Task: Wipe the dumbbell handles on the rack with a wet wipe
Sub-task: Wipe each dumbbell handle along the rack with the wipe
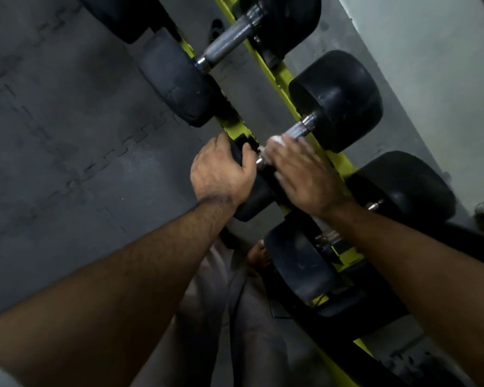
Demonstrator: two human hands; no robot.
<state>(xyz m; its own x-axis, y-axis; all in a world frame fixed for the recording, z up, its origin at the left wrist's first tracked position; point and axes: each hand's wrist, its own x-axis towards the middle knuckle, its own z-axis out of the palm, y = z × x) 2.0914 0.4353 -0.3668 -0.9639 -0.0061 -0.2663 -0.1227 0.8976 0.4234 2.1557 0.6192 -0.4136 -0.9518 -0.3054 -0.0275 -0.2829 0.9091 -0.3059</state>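
A yellow-green rack (282, 76) runs diagonally from the far middle toward the near right, carrying several black dumbbells with metal handles. The dumbbell being worked on (338, 101) sits in the middle of the rack, its far head round and black to the right, its near head under the person's left hand.

The left hand (221, 169) lies over that near black head, fingers curled round its edge, so its grip holds the head. The right hand (299, 174) lies on the handle (298, 129), fingers bent over it with the white wet wipe (274, 141) pressed between fingers and metal; a bunched bit of wipe shows at the fingertips and another near the inner collar. Its grip holds the wipe against the handle. The far end of the handle, by the right head, is bare and shiny.

Farther along the rack another dumbbell (229, 37) lies with its knurled handle uncovered. Nearer, a third dumbbell (299, 263) rests low on the rack under the right forearm. Dark interlocking floor mats (67, 135) cover the left side; a pale wall (430, 65) stands at the far right. Light trousers (221, 289) and one foot (259, 255) show below the hands.
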